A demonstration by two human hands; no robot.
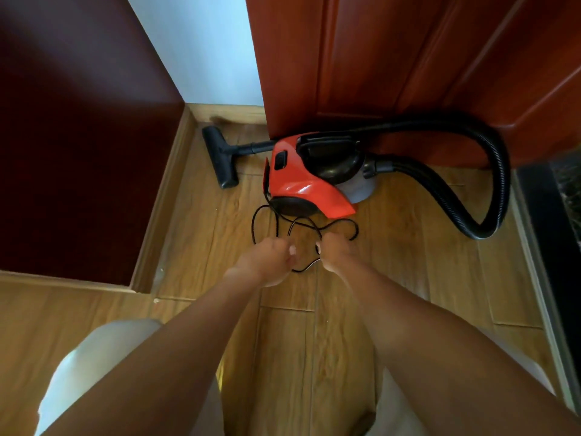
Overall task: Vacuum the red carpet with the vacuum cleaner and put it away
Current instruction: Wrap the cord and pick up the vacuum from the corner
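Note:
A red and black canister vacuum cleaner (301,180) sits on the wood floor against a red-brown door. Its black hose (490,171) loops round to the right, and its black floor nozzle (218,158) lies at the left near the skirting. A thin black power cord (267,215) runs from the vacuum's front and lies in loose loops on the floor. My left hand (267,262) and my right hand (338,251) are both closed on the cord, just in front of the vacuum, a short stretch of cord between them.
A dark red surface (72,152) with a wooden border fills the left side. The red-brown door (408,58) stands behind the vacuum, beside a white wall (201,48). A dark threshold strip (547,231) runs along the right edge. My light-clothed knees are at the bottom.

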